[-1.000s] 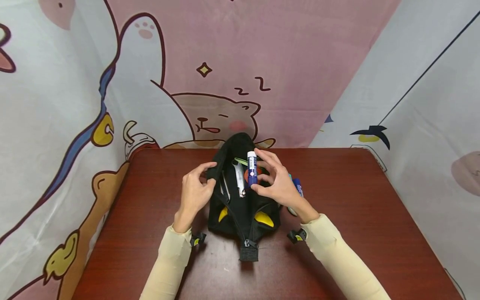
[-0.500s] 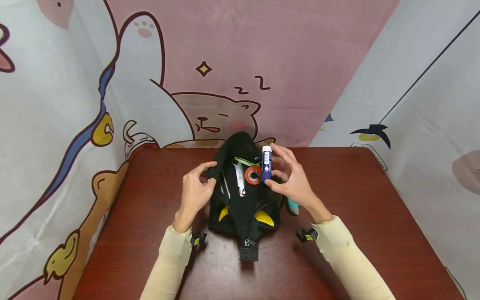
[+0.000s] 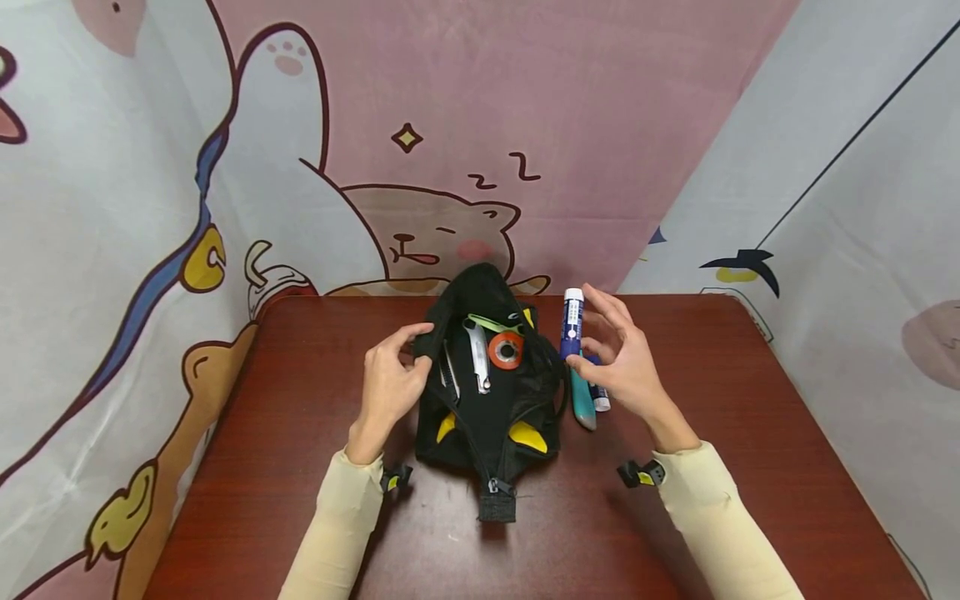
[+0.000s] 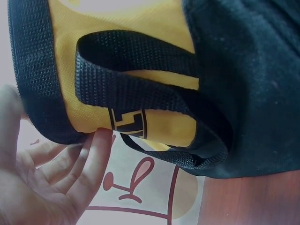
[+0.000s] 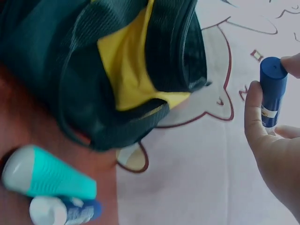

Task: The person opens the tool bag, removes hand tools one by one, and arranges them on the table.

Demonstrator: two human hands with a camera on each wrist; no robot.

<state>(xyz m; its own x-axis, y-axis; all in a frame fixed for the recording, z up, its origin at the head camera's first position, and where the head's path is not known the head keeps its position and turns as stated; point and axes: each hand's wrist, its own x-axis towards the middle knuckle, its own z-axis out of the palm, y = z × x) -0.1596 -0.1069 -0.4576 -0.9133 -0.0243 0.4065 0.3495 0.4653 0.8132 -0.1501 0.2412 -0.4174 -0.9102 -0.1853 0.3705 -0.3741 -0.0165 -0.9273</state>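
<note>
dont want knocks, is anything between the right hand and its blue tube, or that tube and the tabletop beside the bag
Nothing visible separates the right hand from its blue tube. On the tabletop beside the bag, a teal object and a second tube lie close together, likely in the way.

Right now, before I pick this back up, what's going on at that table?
A person's right grip holds a blue-and-white tube to the right of an open black-and-yellow bag, while the left grip pinches the edge of the bag's opening. Inside the bag are a silver tool and an orange ring-shaped roll. A teal-and-grey object and a second blue-and-white tube lie on the table to its right.
</note>
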